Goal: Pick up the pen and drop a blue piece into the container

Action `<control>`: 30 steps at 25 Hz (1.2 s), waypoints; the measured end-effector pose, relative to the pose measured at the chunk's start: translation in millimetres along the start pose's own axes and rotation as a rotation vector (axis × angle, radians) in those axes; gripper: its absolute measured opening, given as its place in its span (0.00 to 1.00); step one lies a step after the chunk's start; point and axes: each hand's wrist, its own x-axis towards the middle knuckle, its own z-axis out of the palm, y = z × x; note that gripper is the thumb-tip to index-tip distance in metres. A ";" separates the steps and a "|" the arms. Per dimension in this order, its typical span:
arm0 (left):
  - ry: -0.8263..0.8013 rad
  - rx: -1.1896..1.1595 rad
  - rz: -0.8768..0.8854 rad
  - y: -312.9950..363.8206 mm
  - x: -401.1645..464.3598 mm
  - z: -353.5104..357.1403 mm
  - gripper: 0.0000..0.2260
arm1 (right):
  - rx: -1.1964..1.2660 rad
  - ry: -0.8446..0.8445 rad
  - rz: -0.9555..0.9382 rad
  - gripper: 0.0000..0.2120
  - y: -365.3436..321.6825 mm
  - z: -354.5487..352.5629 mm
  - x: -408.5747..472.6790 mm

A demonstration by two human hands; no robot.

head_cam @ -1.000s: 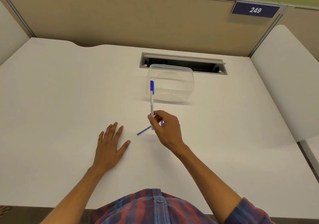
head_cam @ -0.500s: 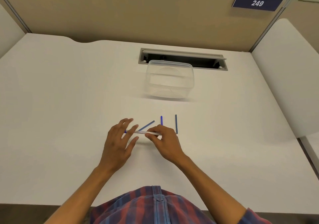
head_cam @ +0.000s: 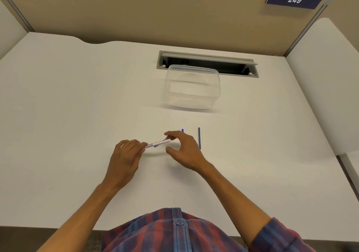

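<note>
- Left hand (head_cam: 124, 158): fingers curled round one end of the pen (head_cam: 157, 143), gripping it just above the desk (head_cam: 77, 116).
- Pen is white-barrelled and runs up-right from the left fingertips toward the right hand (head_cam: 184, 150).
- Right hand: index finger and thumb spread apart, fingers relaxed. Index tip is at the pen's free end; can't tell if it touches. Thumb sits below the pen, apart from it.
- Thin blue refill (head_cam: 199, 138) lies flat on the desk just right of the right hand, pointing away from the person.
- Blue cap (head_cam: 182, 130) peeks out just behind the right hand's knuckles; mostly hidden.
- Another blue stick (head_cam: 155, 146) shows under the pen, mostly covered.
- Clear tub (head_cam: 193, 88) sits well beyond the hands, its far rim over the cable slot (head_cam: 207, 64).
- Open desk left and right of the hands; partition (head_cam: 155, 15) along the far edge, near edge at the person's shirt (head_cam: 174, 232).
</note>
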 end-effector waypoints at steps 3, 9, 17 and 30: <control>0.031 0.001 -0.024 -9.8 1.2 -3.3 0.15 | -0.235 0.032 -0.068 0.16 6.5 1.0 17.9; 0.062 -0.008 -0.081 -18.4 6.0 -8.2 0.13 | -0.505 -0.048 -0.155 0.11 19.7 13.8 41.3; 0.099 -0.037 -0.116 -17.3 10.2 -13.6 0.13 | -0.514 0.093 -0.244 0.06 15.4 -0.1 53.7; 0.068 -0.056 -0.120 -9.4 15.0 -8.3 0.14 | -0.515 0.391 -0.136 0.07 -7.8 -120.7 147.7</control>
